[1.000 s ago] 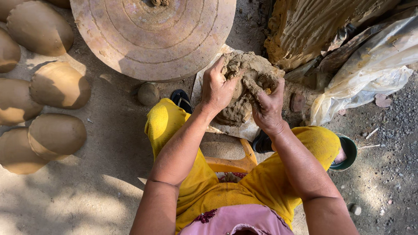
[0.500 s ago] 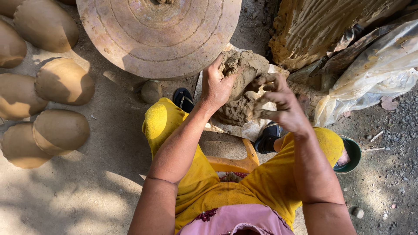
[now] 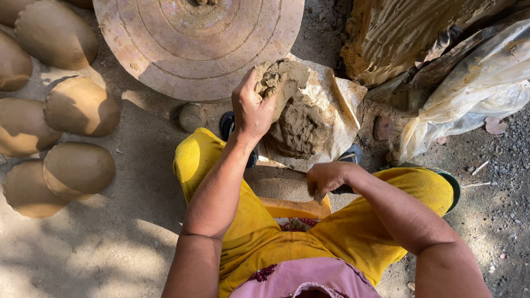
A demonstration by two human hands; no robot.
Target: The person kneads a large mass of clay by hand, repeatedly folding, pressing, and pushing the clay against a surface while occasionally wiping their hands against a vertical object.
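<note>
Right hand (image 3: pixel 326 179) has dropped away from the clay lump (image 3: pixel 295 118), curled loosely closed, holding nothing I can see.
Left hand (image 3: pixel 253 107) grips the lump's top edge, just below the stone wheel (image 3: pixel 165 49).

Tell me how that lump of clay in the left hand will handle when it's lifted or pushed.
The clay lump probably feels soft and pliable: its surface is torn and dented where the left hand grips it. It looks dense, so likely heavy for its size. Its damp, rough face should cling rather than slip, and it seems unlikely to roll off the clay mound.
</note>
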